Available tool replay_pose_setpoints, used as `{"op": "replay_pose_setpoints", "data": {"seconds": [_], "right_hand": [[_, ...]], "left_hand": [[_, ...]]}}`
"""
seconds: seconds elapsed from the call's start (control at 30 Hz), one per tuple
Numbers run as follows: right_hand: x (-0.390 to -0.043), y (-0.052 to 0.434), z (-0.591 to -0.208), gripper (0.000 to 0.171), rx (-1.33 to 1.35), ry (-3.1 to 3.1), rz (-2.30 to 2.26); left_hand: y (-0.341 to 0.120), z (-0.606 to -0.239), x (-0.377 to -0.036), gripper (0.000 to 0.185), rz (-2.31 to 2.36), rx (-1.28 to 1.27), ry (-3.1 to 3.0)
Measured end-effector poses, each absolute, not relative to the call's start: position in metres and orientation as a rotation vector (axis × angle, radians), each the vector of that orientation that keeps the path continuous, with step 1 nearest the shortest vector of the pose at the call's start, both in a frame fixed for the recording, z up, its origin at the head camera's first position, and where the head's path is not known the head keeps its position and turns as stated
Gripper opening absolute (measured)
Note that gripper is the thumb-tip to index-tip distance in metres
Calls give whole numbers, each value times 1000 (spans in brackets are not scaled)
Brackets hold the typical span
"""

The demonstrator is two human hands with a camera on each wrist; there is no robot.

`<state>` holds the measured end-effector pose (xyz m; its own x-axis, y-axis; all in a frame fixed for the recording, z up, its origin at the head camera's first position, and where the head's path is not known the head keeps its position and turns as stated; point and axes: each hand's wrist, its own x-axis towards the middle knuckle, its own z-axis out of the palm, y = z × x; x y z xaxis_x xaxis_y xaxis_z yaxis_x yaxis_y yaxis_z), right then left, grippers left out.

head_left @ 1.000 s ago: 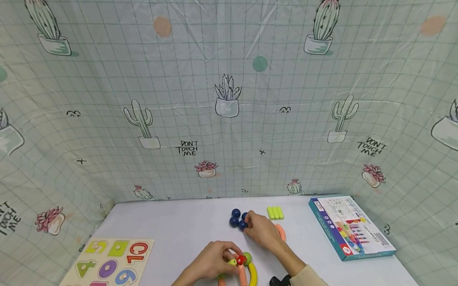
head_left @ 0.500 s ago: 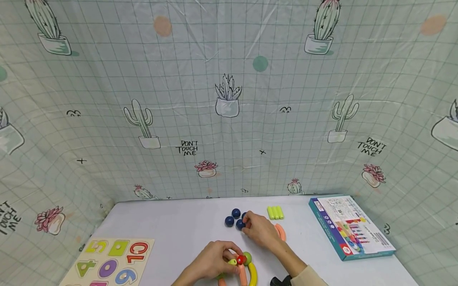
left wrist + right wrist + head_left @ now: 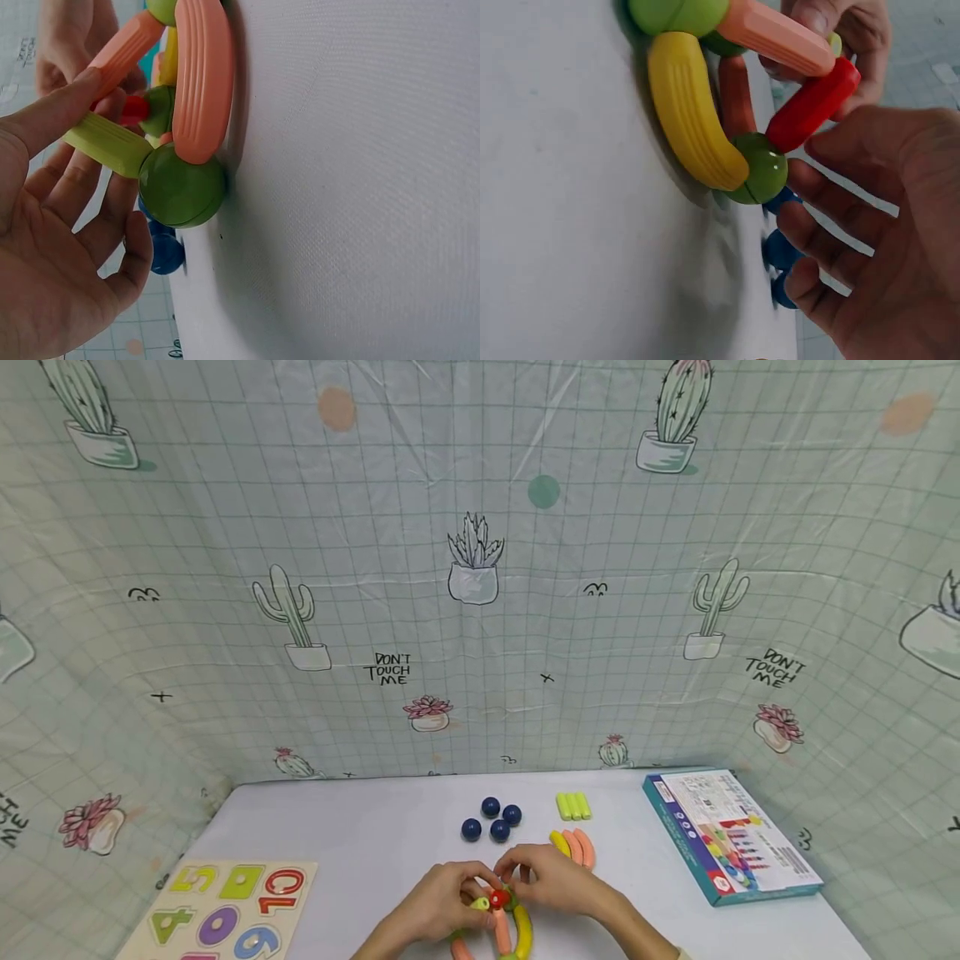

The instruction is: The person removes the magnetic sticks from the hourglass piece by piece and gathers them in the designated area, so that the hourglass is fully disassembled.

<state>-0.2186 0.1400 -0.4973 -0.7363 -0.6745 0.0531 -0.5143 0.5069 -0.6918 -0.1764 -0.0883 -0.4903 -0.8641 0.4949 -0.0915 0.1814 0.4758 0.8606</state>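
Right now, per label:
Left hand (image 3: 438,906): its grip is pinching the lime-green plastic rod (image 3: 107,141) of the stick-and-ball toy structure (image 3: 501,923), fingers curling round it.
Right hand (image 3: 551,881): is meeting the structure from 3 o'clock, fingertips at the red plastic rod (image 3: 812,104); whether the grip is closing on it, I cannot tell.
Structure: is sitting on the white table (image 3: 360,835) at the near edge, 6 o'clock, with a yellow curved piece (image 3: 690,124) joining a green ball (image 3: 761,174).
Four dark blue balls (image 3: 491,820): are lying at 12 o'clock of the hands, well apart.
Boxed toy set (image 3: 731,837): is lying at 3 o'clock.
Number puzzle board (image 3: 221,910): is lying at 9 o'clock.
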Motion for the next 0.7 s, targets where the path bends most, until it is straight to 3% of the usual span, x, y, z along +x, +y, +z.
{"op": "replay_pose_setpoints", "data": {"seconds": [0.7], "right_hand": [[-208,139,-502,16,-1146,2586,-954]], "left_hand": [[-96,-491,-175,28,1386,615,2369]]}}
